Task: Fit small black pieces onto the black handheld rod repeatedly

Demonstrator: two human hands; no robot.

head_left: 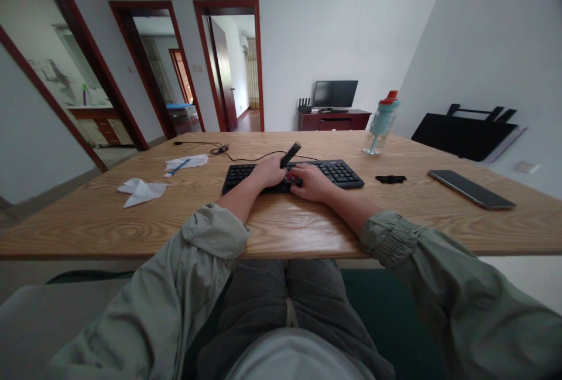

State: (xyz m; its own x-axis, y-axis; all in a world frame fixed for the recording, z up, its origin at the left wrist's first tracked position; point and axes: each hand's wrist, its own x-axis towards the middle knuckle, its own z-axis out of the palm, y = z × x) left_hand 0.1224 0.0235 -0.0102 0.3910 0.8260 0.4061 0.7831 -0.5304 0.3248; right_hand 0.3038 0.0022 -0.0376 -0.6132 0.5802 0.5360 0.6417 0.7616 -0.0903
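My left hand (268, 172) has its fingers closed round a black stick (290, 154), which slants up above the keyboard (340, 173). My right hand (311, 182) is beside it, fingers curled low over the middle keys; I cannot tell whether they grip anything. The keyboard lies under both my hands, in the middle of the table (302, 228), its long side roughly along the near edge. A thin black cable (219, 149) runs behind it, loops loosely, and reaches towards the far left corner. Between there and the left edge I have two crumpled white papers, the farther paper (197, 161) with a slim blue stick (178, 167) across it, the nearer paper (141, 191) closer to the near edge. To my right, a small black strip (390, 180) lies just beside the keyboard, a dark phone (472, 189) is towards the right edge, and a red-topped bottle (381, 125) stands upright near the far right corner
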